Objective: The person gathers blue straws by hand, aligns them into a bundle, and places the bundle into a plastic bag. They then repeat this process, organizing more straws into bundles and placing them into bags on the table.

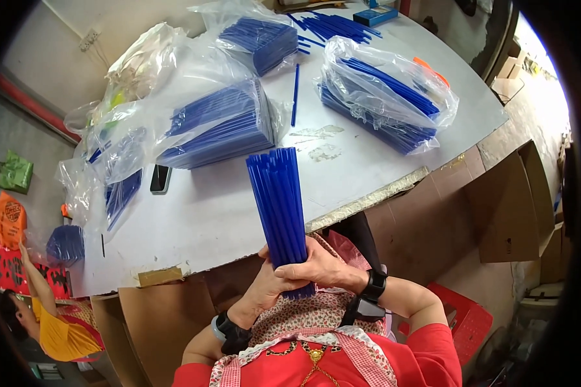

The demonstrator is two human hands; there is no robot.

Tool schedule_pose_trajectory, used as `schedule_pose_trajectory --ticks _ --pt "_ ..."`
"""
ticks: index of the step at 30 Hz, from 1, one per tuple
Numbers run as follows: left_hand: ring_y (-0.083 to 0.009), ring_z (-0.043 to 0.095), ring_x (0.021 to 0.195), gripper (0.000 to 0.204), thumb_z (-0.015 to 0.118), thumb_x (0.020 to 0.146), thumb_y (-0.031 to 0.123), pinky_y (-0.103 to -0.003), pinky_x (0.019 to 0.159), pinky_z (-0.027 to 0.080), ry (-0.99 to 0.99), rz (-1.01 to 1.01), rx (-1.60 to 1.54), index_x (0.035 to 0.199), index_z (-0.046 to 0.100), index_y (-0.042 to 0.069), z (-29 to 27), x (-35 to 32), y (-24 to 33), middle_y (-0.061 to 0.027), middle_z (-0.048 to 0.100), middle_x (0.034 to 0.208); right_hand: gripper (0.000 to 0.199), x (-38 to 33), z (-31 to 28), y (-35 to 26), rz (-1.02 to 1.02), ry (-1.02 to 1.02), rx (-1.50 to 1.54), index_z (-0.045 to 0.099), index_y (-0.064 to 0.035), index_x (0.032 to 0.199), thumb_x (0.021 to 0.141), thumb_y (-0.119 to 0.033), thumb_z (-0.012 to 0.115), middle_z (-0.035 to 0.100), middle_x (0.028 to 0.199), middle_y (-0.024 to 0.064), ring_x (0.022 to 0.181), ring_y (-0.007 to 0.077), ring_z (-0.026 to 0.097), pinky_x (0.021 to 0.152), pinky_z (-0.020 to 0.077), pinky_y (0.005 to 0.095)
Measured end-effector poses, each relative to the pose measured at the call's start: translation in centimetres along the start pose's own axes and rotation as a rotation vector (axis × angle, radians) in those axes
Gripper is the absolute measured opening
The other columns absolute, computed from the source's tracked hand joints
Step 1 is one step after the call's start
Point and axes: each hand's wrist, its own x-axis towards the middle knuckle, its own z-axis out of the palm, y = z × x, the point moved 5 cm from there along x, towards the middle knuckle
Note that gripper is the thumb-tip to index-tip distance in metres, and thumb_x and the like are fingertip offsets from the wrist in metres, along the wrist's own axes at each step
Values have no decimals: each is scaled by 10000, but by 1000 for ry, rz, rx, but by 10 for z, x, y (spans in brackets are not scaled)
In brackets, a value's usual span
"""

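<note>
A thick bundle of blue plastic tubes stands nearly upright in front of me, its far end leaning over the table edge. My left hand wraps the lower part from the left side. Closed round the same part from the right is my right hand, its thumb lying across the front of the tubes. The lower ends stick out just below my hands. A single blue tube lies on the white table beyond the bundle.
Clear bags of blue tubes lie at the left, back and right. Loose tubes are spread at the far edge. A phone lies left. Cardboard boxes and a red plastic stool stand right. Another person is far left.
</note>
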Motion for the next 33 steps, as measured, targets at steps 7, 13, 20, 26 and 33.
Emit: schedule_pose_trajectory --ticks 7,13,20,26,33 --pt "-110 569 944 504 758 751 90 -279 837 496 -52 -112 -9 1188 512 31 3 -19 0 -19 575 1039 532 1 -19 -11 15 53 -61 522 22 1207 790 -239 725 596 1153 135 1042 199 588 895 486 329" --pt "-145 616 919 425 739 781 105 -313 822 523 -19 -249 -41 1146 551 -5 -5 -27 -13 -50 623 988 565 19 -16 -15 62 130 463 458 6 1291 809 -187 681 570 1216 157 1086 254 580 935 486 386" --pt "-177 643 894 432 711 797 81 -342 817 541 58 -296 -166 1184 547 -16 6 -52 -13 -90 645 1025 545 12 -18 3 180 110 590 444 -2 1312 814 -146 611 560 1239 162 1114 255 566 944 479 414" --pt "-178 650 884 398 697 798 60 -332 805 543 148 -249 -112 1169 570 -11 -12 -39 -19 -101 660 1025 576 26 -42 26 184 87 676 440 -18 1330 799 -177 599 546 1259 157 1138 258 543 985 431 439" --pt "-149 636 904 345 699 820 73 -300 824 522 192 -220 -101 1142 592 11 -7 -34 -29 -81 660 1040 653 15 -51 32 172 52 762 407 -42 1369 789 -259 616 510 1304 157 1171 276 507 1020 382 437"
